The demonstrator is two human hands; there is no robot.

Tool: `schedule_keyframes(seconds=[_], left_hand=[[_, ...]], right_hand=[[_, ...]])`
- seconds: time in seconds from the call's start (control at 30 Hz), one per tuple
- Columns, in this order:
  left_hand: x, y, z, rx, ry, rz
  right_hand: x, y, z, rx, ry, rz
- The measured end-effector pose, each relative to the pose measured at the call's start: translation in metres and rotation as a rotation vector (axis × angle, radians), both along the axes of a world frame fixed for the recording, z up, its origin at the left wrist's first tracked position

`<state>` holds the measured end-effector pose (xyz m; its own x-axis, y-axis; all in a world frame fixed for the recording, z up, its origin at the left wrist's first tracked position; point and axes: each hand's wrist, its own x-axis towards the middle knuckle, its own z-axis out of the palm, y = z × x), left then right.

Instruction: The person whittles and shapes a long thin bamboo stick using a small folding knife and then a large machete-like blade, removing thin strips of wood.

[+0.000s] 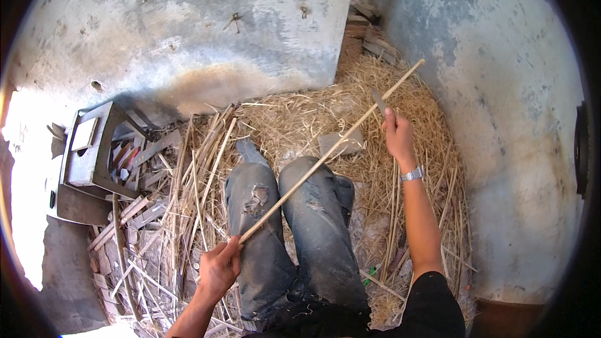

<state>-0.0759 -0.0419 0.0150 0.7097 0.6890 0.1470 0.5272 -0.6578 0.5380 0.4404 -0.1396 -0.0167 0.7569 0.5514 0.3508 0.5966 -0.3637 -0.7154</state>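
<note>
A long, thin, pale strip of wood or bamboo (307,174) slants across my knees, from the lower left up to the far right. Its near end sits in my left hand (219,266), whose fingers are wrapped round it beside my left thigh. My right hand (399,133), with a metal watch (412,173) on the wrist, is closed round a knife. The knife's blade (378,99) lies against the strip near its far end; the handle is mostly hidden in my fist. Thin curled shavings cling to the strip near its middle.
Straw-like shavings (288,119) cover the floor. Several long sticks (206,169) lie left of my legs. A worn wooden stool (94,144) on its side stands at the left, near scrap wood. A flat block (341,143) lies beyond my knees. Stained walls (501,119) close in ahead and right.
</note>
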Motion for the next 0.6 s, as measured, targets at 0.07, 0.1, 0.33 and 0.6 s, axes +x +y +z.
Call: schedule_keyframes(seconds=[0.07, 0.1, 0.33, 0.6], left_hand=[[-0.001, 0.0, -0.001, 0.007, 0.017, -0.009], [-0.001, 0.001, -0.002, 0.01, 0.029, -0.014], [0.013, 0.003, 0.005, 0.024, 0.029, -0.025], [0.014, 0.01, 0.008, -0.038, 0.0, 0.014]], right_hand=[[0.01, 0.003, 0.009, 0.014, -0.017, -0.067], [0.011, 0.006, 0.01, 0.028, -0.048, -0.07], [-0.074, 0.029, -0.015, 0.045, -0.168, 0.258], [-0.11, 0.027, -0.012, -0.016, 0.063, 0.33]])
